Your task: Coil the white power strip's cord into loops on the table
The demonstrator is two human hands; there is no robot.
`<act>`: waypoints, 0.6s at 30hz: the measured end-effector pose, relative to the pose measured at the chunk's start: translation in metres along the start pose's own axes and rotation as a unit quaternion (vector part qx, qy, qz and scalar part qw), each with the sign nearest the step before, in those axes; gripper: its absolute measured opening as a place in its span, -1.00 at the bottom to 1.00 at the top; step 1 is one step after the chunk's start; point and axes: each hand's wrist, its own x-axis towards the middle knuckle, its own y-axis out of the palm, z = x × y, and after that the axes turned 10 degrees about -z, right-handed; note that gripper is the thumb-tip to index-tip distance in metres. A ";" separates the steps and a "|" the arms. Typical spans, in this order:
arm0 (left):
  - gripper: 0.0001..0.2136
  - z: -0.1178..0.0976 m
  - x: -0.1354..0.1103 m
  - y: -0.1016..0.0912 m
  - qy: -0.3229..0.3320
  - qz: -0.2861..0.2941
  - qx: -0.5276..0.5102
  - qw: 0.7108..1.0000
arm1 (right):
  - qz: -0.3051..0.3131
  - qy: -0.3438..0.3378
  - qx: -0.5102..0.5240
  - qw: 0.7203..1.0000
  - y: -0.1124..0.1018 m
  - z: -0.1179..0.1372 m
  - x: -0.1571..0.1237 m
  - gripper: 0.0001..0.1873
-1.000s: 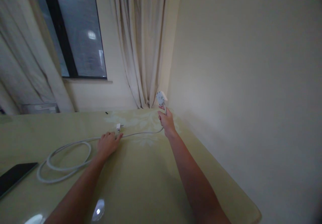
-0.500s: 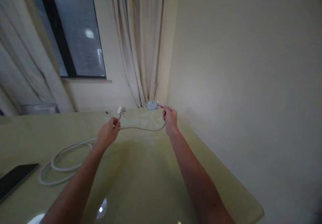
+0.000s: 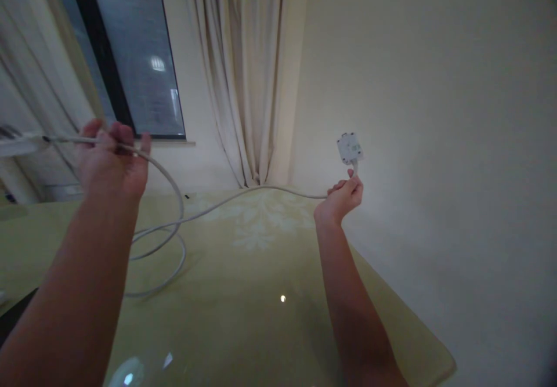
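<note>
A long white cable (image 3: 287, 190) runs between my two hands, with loose loops hanging over the table at left. My left hand (image 3: 113, 161) is raised at the left, its fingers closed on the cable close to a white end piece (image 3: 21, 144). That piece is blurred and cut off by the picture's edge. My right hand (image 3: 342, 198) grips the other end of the cable, just below a flat, squarish white block (image 3: 349, 148) that stands up above the fingers in front of the wall.
The pale green table (image 3: 243, 329) has a glossy top with light reflections. A dark flat object (image 3: 17, 317) lies at left, partly behind my left forearm. A small black item (image 3: 187, 196) is near the back edge. Curtains (image 3: 243, 85), a window (image 3: 134, 56) and a wall (image 3: 413, 143) stand behind.
My left hand has moved up and left, carrying its cable end and lifting part of the coil. My right hand has gone right and up, raising the white block upright.
</note>
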 end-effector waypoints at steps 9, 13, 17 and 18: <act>-0.76 -0.001 -0.045 0.025 0.263 0.195 0.286 0.900 | 0.206 0.138 0.134 0.960 0.001 0.015 -0.010 -0.69; -0.75 -0.014 -0.045 0.016 0.337 0.360 0.463 0.736 | 0.294 0.201 0.191 0.915 0.001 0.007 -0.014 -0.80; -0.67 -0.025 -0.036 -0.001 0.183 0.337 0.618 0.686 | 0.339 0.245 0.179 0.891 0.006 -0.013 -0.013 -0.81; -0.62 -0.024 -0.030 -0.005 0.168 0.289 0.622 0.708 | 0.339 0.241 0.156 0.896 0.009 -0.018 -0.011 -0.77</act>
